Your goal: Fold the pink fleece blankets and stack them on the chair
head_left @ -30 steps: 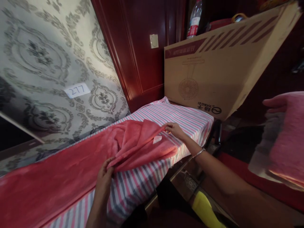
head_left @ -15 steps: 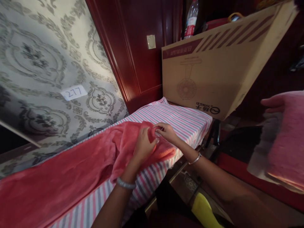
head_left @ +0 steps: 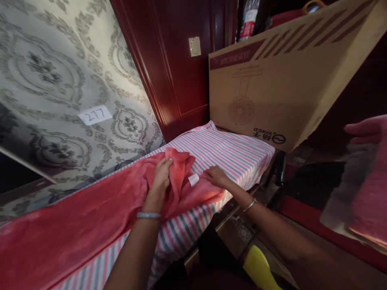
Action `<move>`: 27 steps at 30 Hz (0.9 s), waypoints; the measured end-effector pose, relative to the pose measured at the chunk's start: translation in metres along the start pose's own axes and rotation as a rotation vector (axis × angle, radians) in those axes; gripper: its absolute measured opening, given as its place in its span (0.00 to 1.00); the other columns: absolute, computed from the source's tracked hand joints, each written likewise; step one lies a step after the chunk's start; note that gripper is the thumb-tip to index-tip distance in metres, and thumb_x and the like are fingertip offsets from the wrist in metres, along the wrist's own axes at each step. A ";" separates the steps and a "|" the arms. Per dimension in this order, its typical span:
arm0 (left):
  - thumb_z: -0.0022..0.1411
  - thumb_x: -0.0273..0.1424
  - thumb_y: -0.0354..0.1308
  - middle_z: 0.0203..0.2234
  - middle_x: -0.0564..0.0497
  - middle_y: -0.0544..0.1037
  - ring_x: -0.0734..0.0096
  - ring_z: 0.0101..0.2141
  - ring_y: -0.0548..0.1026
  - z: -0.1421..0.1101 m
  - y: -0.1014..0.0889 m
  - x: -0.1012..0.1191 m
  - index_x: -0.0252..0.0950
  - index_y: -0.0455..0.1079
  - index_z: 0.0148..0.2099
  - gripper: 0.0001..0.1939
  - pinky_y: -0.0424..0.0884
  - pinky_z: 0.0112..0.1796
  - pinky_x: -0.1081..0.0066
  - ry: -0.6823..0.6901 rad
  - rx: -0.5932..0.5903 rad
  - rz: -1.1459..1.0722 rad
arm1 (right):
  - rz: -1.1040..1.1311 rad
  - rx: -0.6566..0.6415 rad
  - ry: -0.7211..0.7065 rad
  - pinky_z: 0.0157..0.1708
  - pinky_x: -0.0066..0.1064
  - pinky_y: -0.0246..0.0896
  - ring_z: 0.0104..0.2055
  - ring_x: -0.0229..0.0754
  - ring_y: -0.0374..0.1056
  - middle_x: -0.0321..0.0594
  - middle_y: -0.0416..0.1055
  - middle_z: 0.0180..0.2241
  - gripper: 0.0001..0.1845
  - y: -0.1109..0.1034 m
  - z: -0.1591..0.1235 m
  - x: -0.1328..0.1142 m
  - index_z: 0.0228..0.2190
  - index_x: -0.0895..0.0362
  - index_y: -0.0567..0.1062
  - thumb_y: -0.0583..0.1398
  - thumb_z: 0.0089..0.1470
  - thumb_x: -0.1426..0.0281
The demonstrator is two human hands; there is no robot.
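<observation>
A long coral-red fleece garment, perhaps trousers point(head_left: 81, 217), stretches along a table covered with a striped cloth point(head_left: 232, 151). Its near right end is bunched and opened up, showing a small white label point(head_left: 193, 179). My left hand point(head_left: 163, 173) is closed on a raised fold of the fleece. On the other side of the label, my right hand point(head_left: 217, 176) pinches the fabric edge with bent fingers. I wear a bracelet on each wrist.
Behind the table leans a large cardboard box point(head_left: 272, 88), with a plastic bottle point(head_left: 249, 20) behind it. Folded pink fleece point(head_left: 369, 189) lies on a red seat at the right. Patterned wallpaper with a "277" paper point(head_left: 95, 115) borders the left.
My hands have moved apart. The left went leftward, lifting a fold of fleece, and the right shifted slightly down and right. The white label between them has come into fuller view.
</observation>
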State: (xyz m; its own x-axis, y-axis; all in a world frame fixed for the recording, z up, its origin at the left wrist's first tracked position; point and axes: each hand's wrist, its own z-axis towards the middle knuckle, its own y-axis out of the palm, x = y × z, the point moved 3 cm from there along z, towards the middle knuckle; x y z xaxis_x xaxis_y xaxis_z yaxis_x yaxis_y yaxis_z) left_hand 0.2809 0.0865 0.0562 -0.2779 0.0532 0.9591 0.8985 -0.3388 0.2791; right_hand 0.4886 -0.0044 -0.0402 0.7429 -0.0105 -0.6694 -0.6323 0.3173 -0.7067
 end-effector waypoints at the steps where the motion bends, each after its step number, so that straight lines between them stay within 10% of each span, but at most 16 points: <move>1: 0.41 0.34 0.72 0.24 0.54 0.78 0.72 0.23 0.73 0.001 0.000 0.004 0.35 0.72 0.31 0.15 0.71 0.29 0.71 -0.004 -0.011 0.002 | -0.004 0.003 -0.006 0.48 0.40 0.60 0.46 0.52 0.67 0.47 0.75 0.36 0.07 -0.002 -0.003 -0.004 0.34 0.58 0.79 0.62 0.51 0.74; 9: 0.46 0.42 0.71 0.25 0.54 0.76 0.73 0.25 0.72 -0.001 -0.001 0.026 0.34 0.73 0.34 0.19 0.68 0.30 0.73 0.063 -0.171 0.209 | 0.794 -0.104 -0.284 0.35 0.30 0.62 0.36 0.40 0.67 0.36 0.70 0.34 0.09 -0.049 -0.055 -0.059 0.39 0.54 0.75 0.62 0.57 0.64; 27: 0.59 0.41 0.59 0.27 0.52 0.74 0.70 0.30 0.69 -0.024 0.022 0.006 0.33 0.73 0.34 0.14 0.63 0.31 0.72 0.237 -0.485 0.640 | 0.563 0.289 -0.409 0.40 0.35 0.64 0.41 0.44 0.69 0.40 0.73 0.40 0.07 -0.053 -0.007 -0.091 0.36 0.53 0.75 0.59 0.52 0.70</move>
State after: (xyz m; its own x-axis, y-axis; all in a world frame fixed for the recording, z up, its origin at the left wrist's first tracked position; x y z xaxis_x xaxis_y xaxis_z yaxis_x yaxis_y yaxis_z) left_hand 0.2905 0.0567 0.0671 0.1238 -0.4673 0.8754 0.6759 -0.6062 -0.4192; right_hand 0.4535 -0.0268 0.0565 0.3821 0.5621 -0.7335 -0.8999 0.4069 -0.1569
